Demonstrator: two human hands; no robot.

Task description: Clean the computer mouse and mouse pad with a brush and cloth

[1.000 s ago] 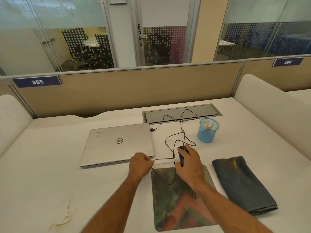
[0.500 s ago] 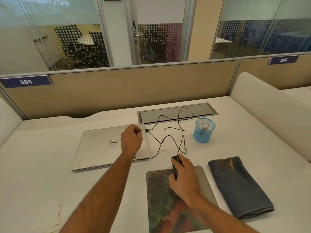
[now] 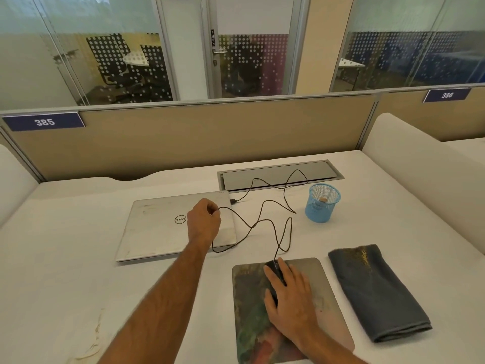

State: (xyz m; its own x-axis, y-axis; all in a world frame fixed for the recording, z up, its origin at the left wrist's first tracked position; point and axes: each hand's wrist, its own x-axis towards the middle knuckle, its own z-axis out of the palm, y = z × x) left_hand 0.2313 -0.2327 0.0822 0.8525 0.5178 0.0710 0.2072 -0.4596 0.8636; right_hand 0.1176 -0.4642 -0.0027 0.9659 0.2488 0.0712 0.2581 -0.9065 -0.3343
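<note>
Covering most of the mouse [image 3: 273,271], right hand [image 3: 291,298] grips it; left hand [image 3: 204,222] pinches cable [image 3: 252,227].

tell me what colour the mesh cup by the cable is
Light blue; the mesh cup shows clearly in the head view, standing on the desk behind the cloth.

The black computer mouse [image 3: 274,275] sits on the upper middle of the mouse pad [image 3: 252,306], nose toward 12 o'clock, its cable [image 3: 262,222] looping away to 11 o'clock. The pad lies flat, rounded corners, with a faded green and red print. At 3 o'clock of it lies the folded dark grey cloth [image 3: 375,292].
</note>
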